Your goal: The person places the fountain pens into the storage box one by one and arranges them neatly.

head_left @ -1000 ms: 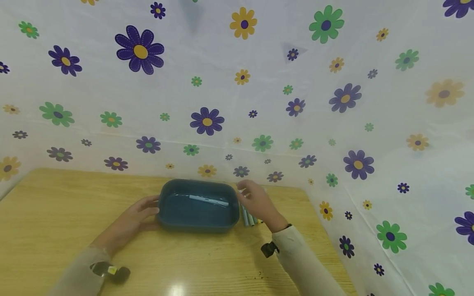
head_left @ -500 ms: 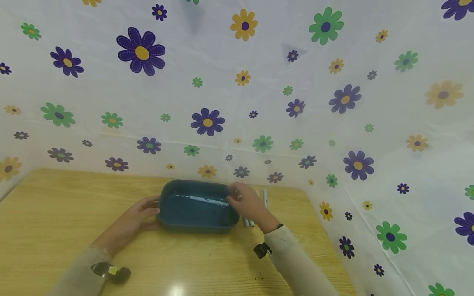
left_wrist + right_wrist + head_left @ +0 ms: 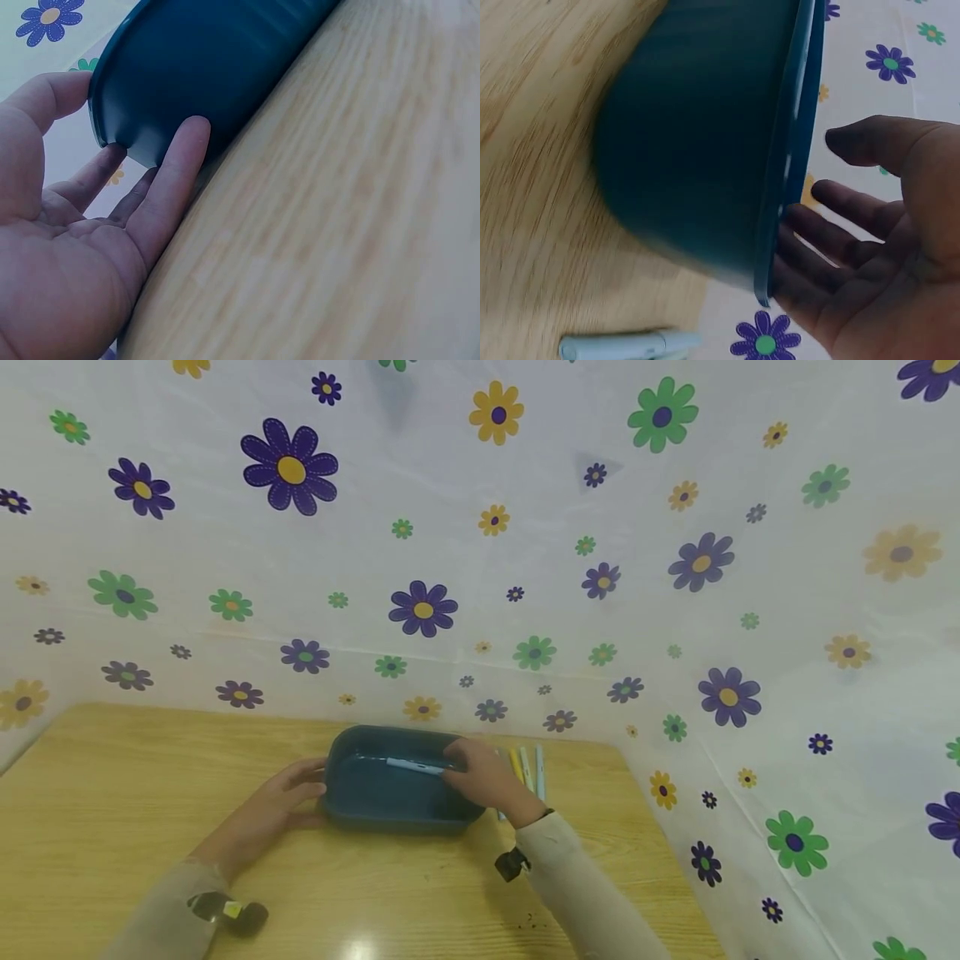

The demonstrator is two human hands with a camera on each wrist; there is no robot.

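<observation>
A dark teal plastic bin point(image 3: 405, 822) stands on the table, with a light blue marker point(image 3: 411, 766) lying inside it. My left hand point(image 3: 273, 797) rests against the bin's left end; in the left wrist view its fingers point(image 3: 176, 169) are mostly straight and touch the outer wall and rim. Over the bin's right end reaches my right hand point(image 3: 487, 781), its fingertips by the marker's right end, which they hide from the head view. In the right wrist view that hand point(image 3: 907, 255) has its thumb apart from its relaxed fingers, with nothing seen between them.
Right of the bin lie several markers, among them a yellow marker point(image 3: 516, 765) and a light blue marker point(image 3: 540, 770). The wooden table point(image 3: 405, 893) meets a flower-printed white sheet point(image 3: 450, 552) behind and to the right. Small dark specks point(image 3: 531, 922) lie near the front.
My right hand has moved left from beside the bin's right edge to over its inside, uncovering the markers on the table. My left hand and the bin stay about where they were.
</observation>
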